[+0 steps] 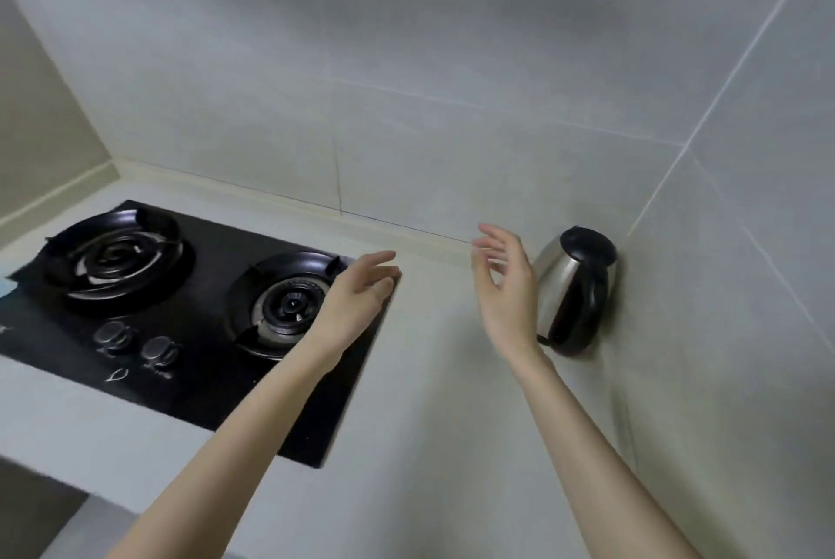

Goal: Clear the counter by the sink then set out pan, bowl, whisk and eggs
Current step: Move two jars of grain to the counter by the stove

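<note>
Black glass hob [203,396] sunk in the pale counter [443,400], head view, left of middle. Two gas rings on it, left burner [115,258] and right burner [289,305], each inside a black pan support. Two knobs [113,335] side by side near the hob's front edge, with small white marks under them, too blurred to read. One kettle [574,292], steel with black lid and handle, at the counter's far right against the tiled wall [406,107]. Left hand [357,301] over the hob's right edge, just beside the right burner, fingers straight and close together, holding nothing; touching the glass or not, impossible to tell. Right hand [506,292] raised above the counter just left of the kettle, fingers loosely spread, gripping nothing. Counter running from hob to right wall, beneath both forearms
</note>
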`<state>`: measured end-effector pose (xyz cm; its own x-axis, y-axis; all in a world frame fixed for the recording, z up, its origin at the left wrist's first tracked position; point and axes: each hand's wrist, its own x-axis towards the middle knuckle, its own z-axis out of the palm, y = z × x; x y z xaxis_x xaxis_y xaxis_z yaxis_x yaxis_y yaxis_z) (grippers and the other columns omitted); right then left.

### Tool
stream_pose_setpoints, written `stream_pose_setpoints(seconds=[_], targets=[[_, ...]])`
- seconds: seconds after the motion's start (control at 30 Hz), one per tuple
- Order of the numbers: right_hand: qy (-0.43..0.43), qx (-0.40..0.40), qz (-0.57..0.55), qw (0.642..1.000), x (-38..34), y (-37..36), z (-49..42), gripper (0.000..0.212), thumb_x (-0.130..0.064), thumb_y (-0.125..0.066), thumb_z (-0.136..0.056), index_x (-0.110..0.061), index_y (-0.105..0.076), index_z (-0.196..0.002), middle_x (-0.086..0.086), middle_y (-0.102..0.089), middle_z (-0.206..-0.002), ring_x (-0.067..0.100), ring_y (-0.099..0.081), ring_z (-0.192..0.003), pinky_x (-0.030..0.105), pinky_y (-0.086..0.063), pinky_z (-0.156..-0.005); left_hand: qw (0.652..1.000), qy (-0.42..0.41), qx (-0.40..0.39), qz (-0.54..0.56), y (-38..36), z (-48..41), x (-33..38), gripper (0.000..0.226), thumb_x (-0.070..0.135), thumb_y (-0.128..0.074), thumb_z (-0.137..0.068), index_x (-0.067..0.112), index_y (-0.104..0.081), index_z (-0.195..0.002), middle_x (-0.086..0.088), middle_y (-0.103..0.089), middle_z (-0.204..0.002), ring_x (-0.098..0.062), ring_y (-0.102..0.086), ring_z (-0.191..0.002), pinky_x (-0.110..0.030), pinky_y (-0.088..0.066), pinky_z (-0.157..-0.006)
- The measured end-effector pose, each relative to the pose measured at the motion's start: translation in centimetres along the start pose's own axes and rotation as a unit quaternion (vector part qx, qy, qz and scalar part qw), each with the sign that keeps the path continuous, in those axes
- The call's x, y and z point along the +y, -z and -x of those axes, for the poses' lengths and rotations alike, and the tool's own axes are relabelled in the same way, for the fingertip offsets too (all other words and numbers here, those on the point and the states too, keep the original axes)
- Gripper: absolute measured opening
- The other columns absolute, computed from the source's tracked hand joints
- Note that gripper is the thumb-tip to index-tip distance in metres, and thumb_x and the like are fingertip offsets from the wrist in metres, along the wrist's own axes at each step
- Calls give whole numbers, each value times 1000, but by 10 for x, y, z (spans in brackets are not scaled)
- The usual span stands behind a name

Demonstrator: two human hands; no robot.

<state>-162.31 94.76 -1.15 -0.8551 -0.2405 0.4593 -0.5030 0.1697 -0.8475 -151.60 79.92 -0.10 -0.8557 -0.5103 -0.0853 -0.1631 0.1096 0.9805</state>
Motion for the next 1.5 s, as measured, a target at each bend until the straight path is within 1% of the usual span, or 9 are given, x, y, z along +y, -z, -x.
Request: stream_pose_setpoints(seconds=[0.13, 0.4, 0.5, 0.67, 0.77, 0.87, 1.07, 1.27, 1.5], targets=[[44, -86, -20, 995, -42, -42, 33, 24, -14, -55, -93, -24, -57, -115, -8, -64, -100, 7, -60, -94, 15, -45, -85, 997, -11, 81, 6, 69, 45, -8, 36, 8, -50, -94, 29, -58, -121, 8, -65, -116, -9, -61, -102, -34, -50, -91], [39, -212, -99, 972, -141, -158, 135, 24, -15, -57, -93, -27, -58, -113, -8, -64, -103, 1, -59, -89, 8, -44, -79, 977, 7, 210, -25, 227, 171, -49, 37, 14, -49, -95, 32, -54, -127, 11, -63, -119, -10, -60, -106, -34, -49, -95], [23, -237, -141, 961, -183, -201, 181, 24, -13, -57, -93, -23, -59, -114, -8, -64, -103, 0, -58, -85, 10, -45, -77, 967, 9, 251, -35, 284, 224, -62, 36, 14, -49, -95, 31, -54, -126, 11, -63, -118, -12, -60, -105, -35, -50, -94], [50, -303, -179, 935, -257, -276, 259, 26, -13, -56, -93, -24, -58, -117, -9, -63, -105, 4, -59, -89, 15, -48, -79, 950, -1, 309, -48, 383, 313, -81, 32, 16, -50, -96, 38, -53, -119, 16, -62, -116, -1, -57, -107, -29, -49, -94], [60, -352, -201, 912, -305, -321, 305, 27, -11, -56, -93, -24, -59, -116, -8, -63, -106, 2, -57, -88, 16, -47, -81, 933, 6, 357, -45, 439, 367, -90, 32, 17, -48, -97, 33, -53, -125, 14, -61, -118, -6, -57, -110, -24, -50, -88], [84, -404, -213, 886, -347, -366, 345, 25, -11, -56, -93, -26, -58, -113, -8, -63, -104, -1, -55, -84, 10, -44, -75, 912, 4, 409, -38, 486, 415, -97, 32, 18, -48, -98, 31, -51, -127, 11, -59, -122, -7, -57, -109, -21, -50, -84], [129, -493, -229, 829, -426, -463, 429, 23, -16, -56, -94, -27, -57, -114, -9, -62, -106, 1, -55, -86, 7, -42, -69, 863, 13, 504, -17, 581, 503, -124, 33, 17, -48, -98, 30, -50, -129, 9, -59, -124, -11, -57, -112, -32, -50, -92], [171, -567, -257, 764, -503, -572, 524, 25, -16, -56, -94, -25, -57, -117, -7, -61, -107, 4, -56, -91, 6, -44, -72, 814, 38, 580, -19, 689, 578, -158, 34, 15, -48, -98, 30, -50, -128, 10, -59, -122, -8, -57, -110, -18, -49, -80], [169, -626, -301, 699, -603, -708, 630, 25, -16, -57, -92, -29, -57, -114, -10, -63, -105, 8, -58, -91, 11, -46, -71, 743, 68, 665, -30, 828, 659, -176, 35, 14, -49, -97, 27, -52, -129, 6, -59, -124, -12, -57, -110, -29, -51, -90]])
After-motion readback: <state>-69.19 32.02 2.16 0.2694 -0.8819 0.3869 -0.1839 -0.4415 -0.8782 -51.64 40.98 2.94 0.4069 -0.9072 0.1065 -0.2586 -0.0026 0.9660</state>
